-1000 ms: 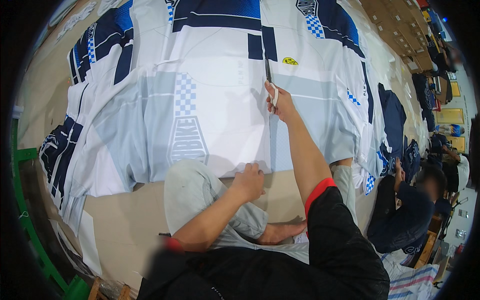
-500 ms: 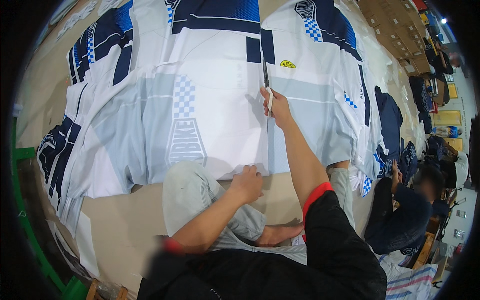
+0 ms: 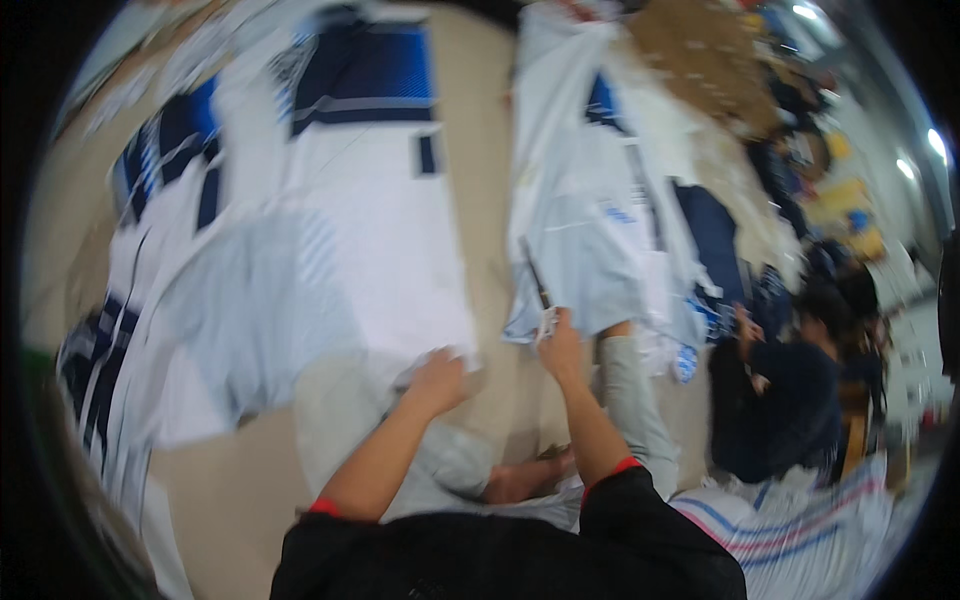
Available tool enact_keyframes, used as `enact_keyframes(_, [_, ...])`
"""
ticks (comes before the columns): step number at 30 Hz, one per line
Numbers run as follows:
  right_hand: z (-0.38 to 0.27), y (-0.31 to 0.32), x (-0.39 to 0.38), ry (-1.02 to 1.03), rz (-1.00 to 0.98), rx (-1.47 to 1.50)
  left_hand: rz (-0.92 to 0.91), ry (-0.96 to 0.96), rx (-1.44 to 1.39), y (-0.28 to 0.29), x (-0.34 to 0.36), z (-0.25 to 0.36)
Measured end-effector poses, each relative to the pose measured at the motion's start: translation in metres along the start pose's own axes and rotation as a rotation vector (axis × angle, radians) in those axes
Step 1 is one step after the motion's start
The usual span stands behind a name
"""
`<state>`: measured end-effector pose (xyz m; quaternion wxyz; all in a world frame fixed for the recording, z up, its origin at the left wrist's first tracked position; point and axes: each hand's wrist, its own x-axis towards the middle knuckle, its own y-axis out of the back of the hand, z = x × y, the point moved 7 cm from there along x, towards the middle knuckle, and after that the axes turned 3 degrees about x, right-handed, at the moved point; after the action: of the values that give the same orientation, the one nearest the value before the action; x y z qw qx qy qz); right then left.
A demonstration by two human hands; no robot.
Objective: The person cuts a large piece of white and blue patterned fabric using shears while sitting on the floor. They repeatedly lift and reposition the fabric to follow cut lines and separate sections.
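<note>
My right hand (image 3: 561, 345) is closed around a pair of scissors (image 3: 537, 273), whose dark blades point away from me over the right-hand fabric. My left hand (image 3: 440, 382) has its fingers curled at the near edge of a white fabric panel (image 3: 400, 240) with navy and blue print, and seems to grip its corner; blur hides the fingertips. Beyond a strip of bare brown surface lies another panel, a white and pale grey fabric (image 3: 565, 255), bunched and narrowed toward its far end.
Folded printed cloth (image 3: 85, 365) lies at the far left. Navy cloth (image 3: 710, 235) lies to the right, near a seated person (image 3: 780, 400) in dark clothes. A striped white sack (image 3: 790, 530) is at the lower right. Brown cardboard (image 3: 700, 60) stands at the far right.
The two panels, which met along one line, now lie apart. The right panel's far part has bunched up. My right hand with the scissors has drawn back toward me. The view has shifted.
</note>
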<state>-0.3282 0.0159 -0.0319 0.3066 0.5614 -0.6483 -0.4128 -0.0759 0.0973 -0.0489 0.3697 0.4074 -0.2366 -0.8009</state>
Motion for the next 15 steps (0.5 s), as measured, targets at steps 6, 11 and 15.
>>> enact_keyframes(6, [0.076, 0.261, 0.085, -0.119, 0.686, -0.119, 0.194, 0.188, 0.195, 0.009, -0.006, -0.018])
enact_keyframes(11, [0.104, 0.407, 0.030, 0.012, 1.191, 0.086, 0.193, 0.164, 0.267, 0.002, 0.004, -0.024])
enact_keyframes(15, [0.118, 0.330, -0.043, 0.026, 0.732, 0.163, 0.327, 0.195, 0.039, 0.006, -0.001, -0.034])
